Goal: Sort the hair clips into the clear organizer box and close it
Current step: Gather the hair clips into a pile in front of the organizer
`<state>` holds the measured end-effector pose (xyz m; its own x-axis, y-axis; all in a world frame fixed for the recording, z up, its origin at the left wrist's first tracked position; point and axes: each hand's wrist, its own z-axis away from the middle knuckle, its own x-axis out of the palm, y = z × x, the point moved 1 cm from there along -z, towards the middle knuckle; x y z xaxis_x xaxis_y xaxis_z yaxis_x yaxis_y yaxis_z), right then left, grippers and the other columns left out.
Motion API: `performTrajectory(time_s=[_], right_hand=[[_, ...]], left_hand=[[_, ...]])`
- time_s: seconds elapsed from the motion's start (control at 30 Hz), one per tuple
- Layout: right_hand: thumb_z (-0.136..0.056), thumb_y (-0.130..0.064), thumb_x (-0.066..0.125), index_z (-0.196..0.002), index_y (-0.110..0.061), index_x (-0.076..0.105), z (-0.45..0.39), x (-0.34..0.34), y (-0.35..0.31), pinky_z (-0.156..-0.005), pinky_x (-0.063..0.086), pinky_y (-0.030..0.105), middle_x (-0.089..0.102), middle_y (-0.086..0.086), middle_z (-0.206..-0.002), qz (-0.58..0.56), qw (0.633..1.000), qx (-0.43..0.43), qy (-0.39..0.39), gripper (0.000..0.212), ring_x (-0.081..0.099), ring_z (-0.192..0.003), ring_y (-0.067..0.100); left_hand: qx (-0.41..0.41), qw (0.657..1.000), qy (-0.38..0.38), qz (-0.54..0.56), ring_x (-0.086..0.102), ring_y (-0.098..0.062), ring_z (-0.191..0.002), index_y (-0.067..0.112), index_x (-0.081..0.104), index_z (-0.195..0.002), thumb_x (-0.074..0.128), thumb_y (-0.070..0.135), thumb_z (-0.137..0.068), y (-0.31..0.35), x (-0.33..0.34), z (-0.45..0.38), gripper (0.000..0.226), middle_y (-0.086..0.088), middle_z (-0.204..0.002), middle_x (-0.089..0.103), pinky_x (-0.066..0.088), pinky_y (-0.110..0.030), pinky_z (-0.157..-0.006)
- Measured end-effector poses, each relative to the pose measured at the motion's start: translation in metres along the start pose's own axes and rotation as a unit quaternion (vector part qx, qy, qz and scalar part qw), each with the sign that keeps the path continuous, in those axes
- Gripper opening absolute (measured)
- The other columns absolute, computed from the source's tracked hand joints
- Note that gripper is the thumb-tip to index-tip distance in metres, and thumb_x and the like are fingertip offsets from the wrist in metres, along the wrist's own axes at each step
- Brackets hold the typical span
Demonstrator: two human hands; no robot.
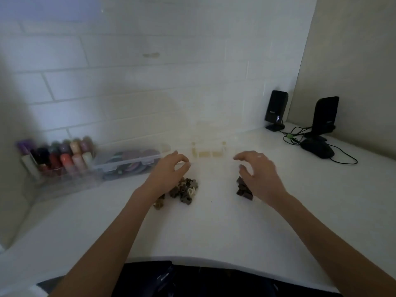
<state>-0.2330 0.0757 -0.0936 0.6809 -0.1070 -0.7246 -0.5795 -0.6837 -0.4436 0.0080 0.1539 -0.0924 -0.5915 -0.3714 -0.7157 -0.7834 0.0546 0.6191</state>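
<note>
A faint clear organizer box (pixel 211 152) stands on the white counter just beyond both hands, its outline washed out. A heap of small brown and tan hair clips (pixel 184 189) lies under and beside my left hand (pixel 169 172). A smaller pile of dark brown clips (pixel 243 189) lies by my right hand (pixel 257 172). Both hands hover with fingers curled and apart. I cannot make out anything pinched in either one.
A clear rack of nail polish bottles (pixel 57 159) and a latched clear case of coloured discs (pixel 130 160) line the left wall. Two black speakers (pixel 276 109) (pixel 325 116), a black mouse (pixel 318 148) and cables sit at the right rear. The counter edge (pixel 192 259) curves near me.
</note>
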Motion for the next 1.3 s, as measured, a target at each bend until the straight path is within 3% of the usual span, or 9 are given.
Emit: performTrajectory(time_s=[0.13,0.23,0.33,0.53,0.7,0.83,1.07,1.2,1.3], right_hand=[[-0.089,-0.029,0.054,-0.101,-0.026,0.059,0.025,-0.006,0.029,-0.085,0.037,0.037,0.057,-0.006,-0.109,0.025,0.997,0.055,0.051,0.013,0.049,-0.109,0.021],[-0.085,-0.055,0.049,-0.119,-0.034,0.05,0.026,0.005,0.036,-0.098,0.035,0.04,0.048,-0.007,-0.127,0.049,0.991,0.102,-0.068,0.04,0.043,-0.12,0.019],[-0.069,-0.075,0.038,-0.12,-0.035,0.046,0.023,0.015,0.035,-0.103,0.036,0.041,0.045,-0.002,-0.133,0.052,0.987,0.108,-0.103,0.065,0.046,-0.123,0.02],[-0.071,-0.069,0.048,-0.123,-0.049,0.04,0.028,0.017,0.034,-0.11,0.031,0.039,0.029,0.006,-0.151,-0.009,0.981,0.134,-0.138,0.056,0.019,-0.143,0.016],[-0.083,-0.061,0.048,-0.132,-0.044,0.038,0.038,0.013,0.02,-0.103,0.035,0.034,0.019,0.001,-0.156,0.009,0.979,0.16,-0.125,0.052,0.029,-0.139,0.016],[-0.085,-0.058,0.041,-0.128,-0.038,0.043,0.039,0.016,0.011,-0.095,0.042,0.036,0.043,-0.002,-0.14,0.04,0.982,0.17,-0.067,0.047,0.037,-0.129,0.017],[-0.088,-0.05,0.044,-0.128,-0.028,0.046,0.037,0.022,0.003,-0.093,0.042,0.036,0.047,-0.001,-0.131,0.053,0.987,0.148,-0.045,0.045,0.043,-0.118,0.021],[-0.092,-0.045,0.044,-0.125,-0.026,0.049,0.035,0.02,0.009,-0.095,0.04,0.036,0.051,0.003,-0.126,-0.031,0.981,0.188,-0.028,0.039,0.047,-0.115,0.023],[-0.092,-0.045,0.043,-0.122,-0.025,0.049,0.033,0.021,0.012,-0.094,0.042,0.037,0.053,0.006,-0.122,-0.067,0.976,0.208,-0.019,0.037,0.05,-0.111,0.023]], left_hand=[[0.013,0.999,0.039,0.013,0.028,-0.012,-0.139,0.023,0.062,-0.098,0.049,0.031,-0.094,-0.001,0.007,0.0,0.016,-0.003,-0.137,0.051,0.022,-0.028,-0.109],[0.015,0.997,0.069,0.027,0.03,-0.012,-0.138,0.02,0.064,-0.1,0.051,0.03,-0.093,0.001,0.015,-0.003,0.018,-0.004,-0.136,0.054,0.024,-0.033,-0.112],[0.02,0.995,0.094,0.037,0.03,-0.006,-0.135,0.019,0.065,-0.103,0.052,0.029,-0.093,0.001,0.023,-0.002,0.019,0.0,-0.132,0.055,0.022,-0.028,-0.11],[0.01,0.992,0.087,0.09,0.031,-0.002,-0.136,0.031,0.066,-0.105,0.052,0.032,-0.091,-0.001,0.022,0.001,0.02,0.01,-0.13,0.054,0.024,-0.032,-0.111],[-0.038,0.982,0.133,0.132,0.042,0.0,-0.125,0.032,0.059,-0.118,0.046,0.035,-0.094,0.0,0.002,0.014,0.027,0.014,-0.131,0.052,0.029,-0.016,-0.1],[-0.156,0.966,0.164,0.128,0.044,-0.006,-0.108,0.027,0.058,-0.117,0.037,0.033,-0.098,-0.005,-0.006,0.042,0.029,0.012,-0.115,0.056,0.032,-0.015,-0.087],[-0.189,0.981,0.038,-0.034,0.029,-0.028,-0.137,0.012,0.046,-0.13,0.024,0.042,-0.098,-0.016,0.031,0.045,0.048,-0.01,-0.139,0.047,0.012,-0.039,-0.116],[-0.196,0.973,0.112,0.043,0.053,-0.023,-0.095,0.017,0.053,-0.092,0.032,0.042,-0.096,-0.005,0.031,0.043,0.033,-0.001,-0.093,0.059,0.041,-0.04,-0.087],[-0.206,0.963,0.133,0.113,0.054,-0.02,-0.079,0.015,0.049,-0.08,0.036,0.038,-0.097,-0.002,0.028,0.044,0.031,0.0,-0.078,0.057,0.039,-0.035,-0.07]])
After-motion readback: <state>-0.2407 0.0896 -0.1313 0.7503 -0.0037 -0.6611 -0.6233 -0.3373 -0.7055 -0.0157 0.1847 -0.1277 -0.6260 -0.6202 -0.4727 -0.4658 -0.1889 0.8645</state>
